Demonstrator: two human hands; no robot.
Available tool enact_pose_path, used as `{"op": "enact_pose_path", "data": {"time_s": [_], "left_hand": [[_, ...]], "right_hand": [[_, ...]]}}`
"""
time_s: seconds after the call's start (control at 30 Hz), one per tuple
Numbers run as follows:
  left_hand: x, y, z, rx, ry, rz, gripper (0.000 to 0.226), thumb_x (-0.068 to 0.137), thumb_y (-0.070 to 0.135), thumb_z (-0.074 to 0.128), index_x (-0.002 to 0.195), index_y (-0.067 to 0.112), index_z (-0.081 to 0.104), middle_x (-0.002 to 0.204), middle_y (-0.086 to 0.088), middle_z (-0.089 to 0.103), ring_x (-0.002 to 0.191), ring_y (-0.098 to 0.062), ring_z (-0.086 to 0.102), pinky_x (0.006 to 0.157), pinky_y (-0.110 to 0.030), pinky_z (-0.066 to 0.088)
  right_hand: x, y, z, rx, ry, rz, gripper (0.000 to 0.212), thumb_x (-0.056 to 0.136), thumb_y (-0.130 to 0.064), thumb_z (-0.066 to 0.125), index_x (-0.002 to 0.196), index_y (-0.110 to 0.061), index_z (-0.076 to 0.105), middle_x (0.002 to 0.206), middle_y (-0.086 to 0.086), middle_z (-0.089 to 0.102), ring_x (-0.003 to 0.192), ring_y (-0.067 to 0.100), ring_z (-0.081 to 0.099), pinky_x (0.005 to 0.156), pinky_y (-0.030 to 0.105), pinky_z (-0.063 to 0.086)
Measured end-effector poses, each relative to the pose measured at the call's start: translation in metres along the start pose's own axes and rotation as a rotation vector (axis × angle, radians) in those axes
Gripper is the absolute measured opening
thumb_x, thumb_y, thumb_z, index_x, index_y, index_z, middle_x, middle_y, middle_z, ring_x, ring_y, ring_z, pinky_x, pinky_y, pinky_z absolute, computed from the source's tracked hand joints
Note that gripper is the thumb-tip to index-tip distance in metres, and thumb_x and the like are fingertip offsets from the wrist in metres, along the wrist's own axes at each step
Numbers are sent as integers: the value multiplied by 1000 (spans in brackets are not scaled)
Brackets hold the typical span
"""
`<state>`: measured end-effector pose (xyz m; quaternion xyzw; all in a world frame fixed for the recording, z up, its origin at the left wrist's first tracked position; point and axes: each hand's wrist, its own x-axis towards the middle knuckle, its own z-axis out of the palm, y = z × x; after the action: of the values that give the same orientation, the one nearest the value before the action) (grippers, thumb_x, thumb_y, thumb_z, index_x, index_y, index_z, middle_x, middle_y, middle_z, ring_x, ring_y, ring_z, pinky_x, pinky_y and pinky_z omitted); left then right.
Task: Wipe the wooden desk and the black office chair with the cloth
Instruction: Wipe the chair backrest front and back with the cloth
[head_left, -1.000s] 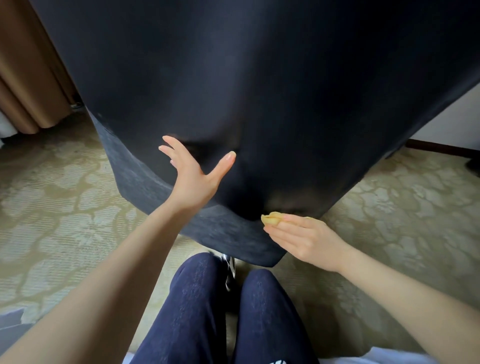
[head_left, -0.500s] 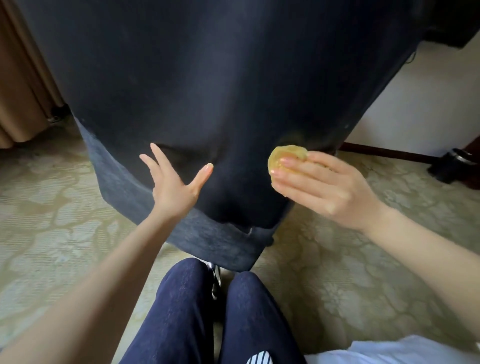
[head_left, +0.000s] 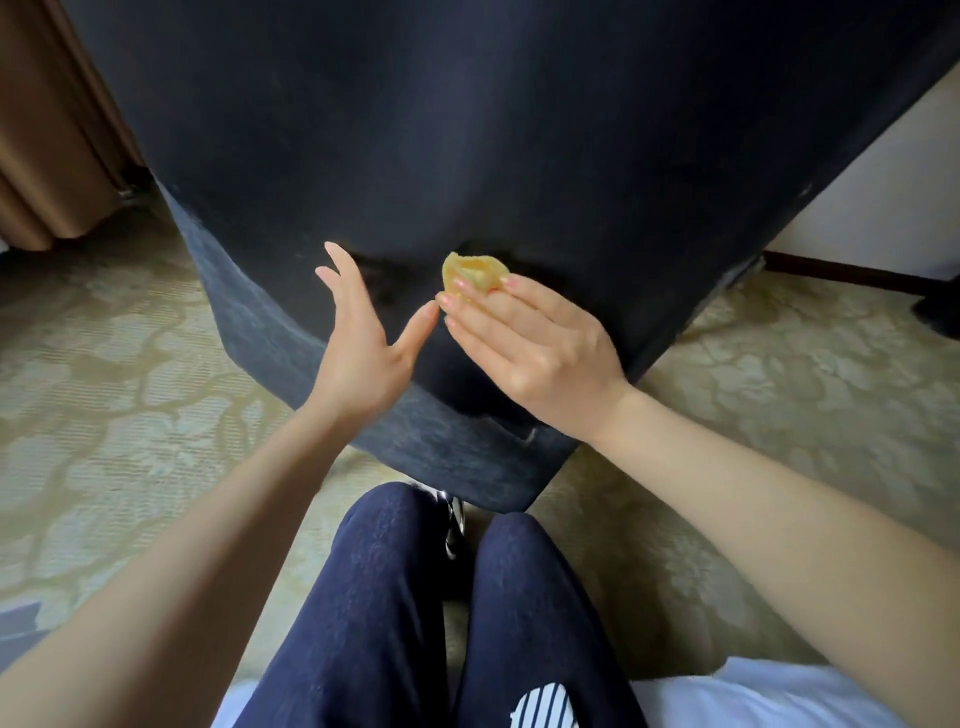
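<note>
Soft, light cloth (head_left: 474, 270) crushes easily, so the right hand (head_left: 535, 353) pinches it bunched against the chair (head_left: 467, 130) — the left hand (head_left: 363, 348), at nine o'clock, rests open.

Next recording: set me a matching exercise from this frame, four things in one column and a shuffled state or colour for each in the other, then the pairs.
Things:
1. left hand
2. right hand
3. cloth
4. chair

States or colours:
A. black, fills the top of the view
B. holds the cloth against the chair
C. yellow, bunched at the fingertips
D. fingers spread, holding nothing

Pairs: 1-D, 2-B, 3-C, 4-A
</note>
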<state>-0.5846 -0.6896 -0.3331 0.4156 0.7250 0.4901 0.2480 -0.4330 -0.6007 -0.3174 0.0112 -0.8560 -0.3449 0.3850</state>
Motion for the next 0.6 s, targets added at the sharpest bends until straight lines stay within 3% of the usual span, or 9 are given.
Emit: {"op": "enact_pose_path", "data": {"time_s": [0.1,0.23,0.33,0.43,0.53,0.6], "left_hand": [[1,-3,0,73,-25,-6,94,96,31,52,146,19,-26,157,-12,-21,146,-20,4,97,-11,12],[0,-6,-4,100,-70,-3,91,97,6,48,145,19,-29,154,-14,-28,134,-11,5,78,-1,14],[-2,-3,-6,133,-105,-23,92,94,-2,44,144,19,-31,153,-14,-31,134,-26,16,70,-11,32],[-5,0,-5,141,-126,-32,92,92,-6,42,144,16,-31,152,-18,-31,137,-33,17,78,-17,28],[-9,4,-5,140,-145,-65,94,89,-8,41,144,18,-31,153,-17,-30,126,-38,33,67,-29,34],[-11,9,-5,137,-164,-85,95,86,-9,39,144,20,-31,153,-16,-29,111,-42,50,62,-24,40]], "right_hand": [[-16,-20,19,49,-77,1,16,89,-5,64,102,-5,74,118,8,67,113,17,62,101,31,46],[-53,-45,40,130,-215,-48,18,92,-4,60,106,2,70,116,12,67,116,22,60,103,33,44],[-92,-56,42,150,-422,-185,33,100,1,37,107,2,69,118,11,66,118,23,58,113,36,30],[-123,-57,35,160,-569,-211,31,100,-1,38,114,2,66,124,12,62,123,24,52,119,37,17],[-139,-42,18,243,-561,-201,26,98,-4,46,116,1,65,124,11,63,121,21,54,116,34,24],[-138,-26,2,300,-554,-228,22,94,-4,54,109,-3,69,120,8,65,116,19,59,111,35,36]]}}
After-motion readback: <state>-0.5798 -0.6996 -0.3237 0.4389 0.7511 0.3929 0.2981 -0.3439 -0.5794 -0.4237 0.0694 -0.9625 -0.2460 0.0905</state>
